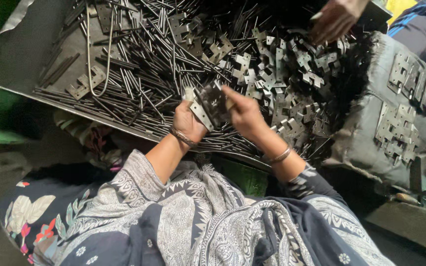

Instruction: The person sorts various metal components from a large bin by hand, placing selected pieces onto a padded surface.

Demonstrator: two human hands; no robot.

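1. Hinge plates (212, 102): a small stack of notched metal pieces sits between both hands, just above the near edge of the tray (20, 54), centre of view.
2. Left hand (188, 120) is closed around the stack's left end, thumb on top; a pale plate edge pokes out below the fingers. Bangle on the wrist.
3. Right hand (244, 112) is pinched shut on the stack's right side, fingers curled over the top. Bangle here too.
4. Step in hand, as I judge it: lining up/mating plates w/ both hands, prob. ready for a pin. Next move would call for keeping the knuckles aligned and freeing one hand w/o the stack slipping.
5. Beyond the hands, thin steel rods (149, 64) lie heaped across the tray's left and middle; loose notched plates (282, 74) pile to the right.
6. Right, a grey cloth-covered block (366, 133) carries rows of finished-looking plates.
7. Far right top, another person's hand (335, 19) reaches into the pile; its grip can't be told.
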